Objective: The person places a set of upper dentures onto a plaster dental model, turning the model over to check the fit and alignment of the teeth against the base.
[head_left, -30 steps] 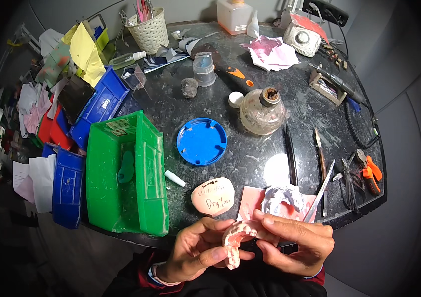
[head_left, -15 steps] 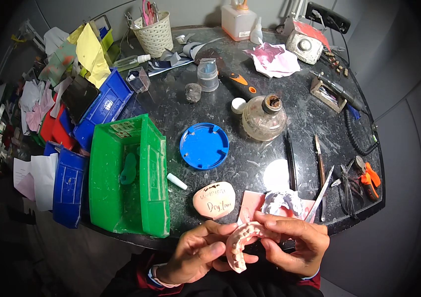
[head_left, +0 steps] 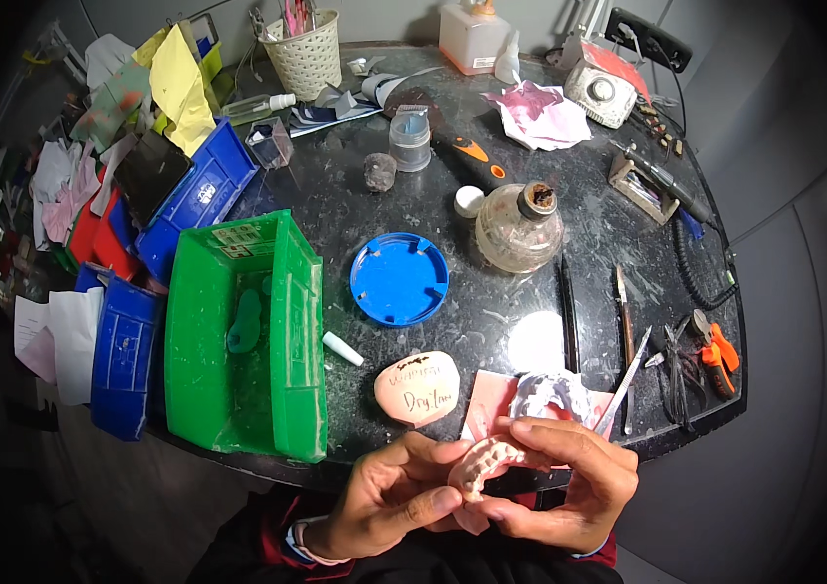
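A horseshoe-shaped dental cast (head_left: pixel 484 463), pinkish with pale teeth, is held up in front of me at the table's near edge. My left hand (head_left: pixel 389 499) is closed on the left side of its arch, thumb in front. On the other side my right hand (head_left: pixel 574 484) grips it, index finger along the top and thumb at the lower edge. Just beyond my fingers, a grey-white arch-shaped piece (head_left: pixel 551 397) rests on a pink sheet (head_left: pixel 487 397). Left of that sheet lies a pink block with handwriting (head_left: pixel 417 389).
A green bin (head_left: pixel 298 336) and blue bins (head_left: pixel 127 358) stand at the left. Beyond the block are a blue round lid (head_left: pixel 400 279) and a glass burner (head_left: pixel 518 230). A black-handled tool (head_left: pixel 569 316), a knife (head_left: pixel 626 355) and orange-handled pliers (head_left: pixel 719 357) lie right.
The dental cast has tipped in my hands, so its arch looks foreshortened. My right thumb has shifted down and left to its lower edge. The whole view has moved slightly.
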A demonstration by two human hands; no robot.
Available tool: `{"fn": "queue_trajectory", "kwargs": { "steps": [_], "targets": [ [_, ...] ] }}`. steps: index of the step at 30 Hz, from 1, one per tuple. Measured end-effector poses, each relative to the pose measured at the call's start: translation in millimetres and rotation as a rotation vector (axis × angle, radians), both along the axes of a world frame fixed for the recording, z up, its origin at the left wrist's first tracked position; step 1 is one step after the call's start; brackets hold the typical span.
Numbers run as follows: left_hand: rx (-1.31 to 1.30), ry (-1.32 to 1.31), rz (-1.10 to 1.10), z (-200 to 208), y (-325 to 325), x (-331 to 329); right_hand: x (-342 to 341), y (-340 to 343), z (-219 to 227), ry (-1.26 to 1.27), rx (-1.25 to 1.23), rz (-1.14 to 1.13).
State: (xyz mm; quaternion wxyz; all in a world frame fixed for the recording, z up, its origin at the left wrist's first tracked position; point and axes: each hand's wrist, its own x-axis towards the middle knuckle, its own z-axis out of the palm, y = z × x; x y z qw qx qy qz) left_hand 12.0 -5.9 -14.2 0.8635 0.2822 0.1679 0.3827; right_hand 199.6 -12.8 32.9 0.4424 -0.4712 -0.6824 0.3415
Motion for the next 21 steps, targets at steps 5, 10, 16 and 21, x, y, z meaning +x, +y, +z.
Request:
{"fn": "queue_trajectory", "kwargs": {
  "steps": [5,10,16,21],
  "targets": [
    [-0.046,0.044,0.03,-0.9,-4.0,-0.7,-4.2,0.4,0.7,-0.022,-0.021,-0.011],
    [-0.008,0.038,0.028,-0.8,-2.6,0.0,-3.0,0.6,1.7,-0.027,-0.061,-0.008],
    [0.003,-0.01,0.014,-0.4,-0.9,-1.3,-1.2,0.5,0.4,-0.024,-0.059,0.007],
    [-0.155,-0.098,0.03,0.4,-2.3,-1.7,0.6,0.4,-3.0,-0.014,-0.013,0.016]
  ]
}}
